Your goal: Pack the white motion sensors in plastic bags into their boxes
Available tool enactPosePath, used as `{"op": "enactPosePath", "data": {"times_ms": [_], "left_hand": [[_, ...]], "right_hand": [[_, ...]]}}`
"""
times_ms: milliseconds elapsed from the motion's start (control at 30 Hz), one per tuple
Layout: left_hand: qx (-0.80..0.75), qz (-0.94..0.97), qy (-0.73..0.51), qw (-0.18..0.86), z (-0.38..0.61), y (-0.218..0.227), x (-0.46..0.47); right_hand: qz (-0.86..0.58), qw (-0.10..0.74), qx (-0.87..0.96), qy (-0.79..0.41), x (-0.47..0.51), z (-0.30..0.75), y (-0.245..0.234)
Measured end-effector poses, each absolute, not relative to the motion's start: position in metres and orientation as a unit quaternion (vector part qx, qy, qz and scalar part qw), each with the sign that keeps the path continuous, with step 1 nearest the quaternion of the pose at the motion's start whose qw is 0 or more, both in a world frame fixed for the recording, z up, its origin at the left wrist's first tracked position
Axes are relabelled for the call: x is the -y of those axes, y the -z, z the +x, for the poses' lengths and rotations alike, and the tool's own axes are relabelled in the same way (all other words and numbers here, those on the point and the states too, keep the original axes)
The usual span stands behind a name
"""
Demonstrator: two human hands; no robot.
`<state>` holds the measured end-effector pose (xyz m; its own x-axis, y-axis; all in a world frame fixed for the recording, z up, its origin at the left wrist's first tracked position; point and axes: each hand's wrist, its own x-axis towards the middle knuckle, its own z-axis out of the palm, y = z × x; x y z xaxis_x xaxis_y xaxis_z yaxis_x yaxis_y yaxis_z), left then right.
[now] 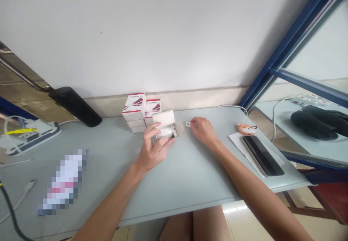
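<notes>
My left hand (152,148) is curled round a small open white box (166,125) in the middle of the grey table (187,175), thumb and fingers gripping a white item inside it. Its lid flap stands up behind. To the right, my right hand (203,129) lies on the table with its fingertips pinched on a tiny white piece (188,124). Just behind the open box sits a stack of white boxes with red print (138,111).
A black phone (262,155) lies on white paper at the right, with an orange fox-shaped charm (246,129) beside it. A black lamp head (76,106) hangs at the left, near a white power strip (29,135). A blue frame (285,48) rises at the right.
</notes>
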<state>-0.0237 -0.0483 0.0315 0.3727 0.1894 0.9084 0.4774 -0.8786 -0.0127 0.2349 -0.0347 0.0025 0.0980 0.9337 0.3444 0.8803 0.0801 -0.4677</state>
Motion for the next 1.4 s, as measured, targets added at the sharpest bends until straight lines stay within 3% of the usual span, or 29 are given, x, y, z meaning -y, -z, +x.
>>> {"op": "enactPosePath", "data": {"times_ms": [133, 200, 300, 400, 533, 733, 867, 1033, 1133, 1200, 1300, 1400], "left_hand": [[0.205, -0.827, 0.495, 0.172, -0.025, -0.034, 0.047], [0.200, -0.832, 0.481, 0.192, -0.024, -0.034, 0.048], [0.192, -0.839, 0.464, 0.212, -0.024, -0.033, 0.048], [0.192, -0.845, 0.452, 0.211, -0.025, -0.033, 0.048], [0.197, -0.851, 0.442, 0.204, -0.027, -0.036, 0.046], [0.211, -0.840, 0.454, 0.208, -0.027, -0.038, 0.043], [0.218, -0.836, 0.463, 0.197, -0.029, -0.038, 0.041], [0.211, -0.828, 0.483, 0.193, -0.029, -0.036, 0.040], [0.214, -0.826, 0.486, 0.188, -0.028, -0.036, 0.041], [0.214, -0.826, 0.488, 0.184, -0.027, -0.036, 0.043], [0.214, -0.827, 0.490, 0.173, -0.025, -0.034, 0.046], [0.205, -0.826, 0.499, 0.165, -0.021, -0.029, 0.048]], "right_hand": [[-0.540, 0.485, 0.687, 0.030, 0.050, 0.224, -0.024], [-0.445, 0.523, 0.723, 0.081, 0.063, 0.215, -0.036], [-0.358, 0.451, 0.809, 0.115, 0.078, 0.201, -0.044], [-0.377, 0.369, 0.842, 0.117, 0.081, 0.193, -0.042], [-0.390, 0.338, 0.843, 0.152, 0.073, 0.197, -0.038], [-0.364, 0.421, 0.815, 0.163, 0.068, 0.206, -0.038], [-0.494, 0.494, 0.710, 0.090, 0.057, 0.223, -0.037], [-0.700, 0.290, 0.652, -0.018, 0.033, 0.256, -0.016], [-0.724, 0.245, 0.642, -0.066, 0.028, 0.263, -0.010], [-0.692, 0.310, 0.649, -0.053, 0.033, 0.258, -0.017], [-0.564, 0.472, 0.677, 0.012, 0.049, 0.239, -0.035], [-0.462, 0.500, 0.730, 0.053, 0.068, 0.213, -0.048]]}}
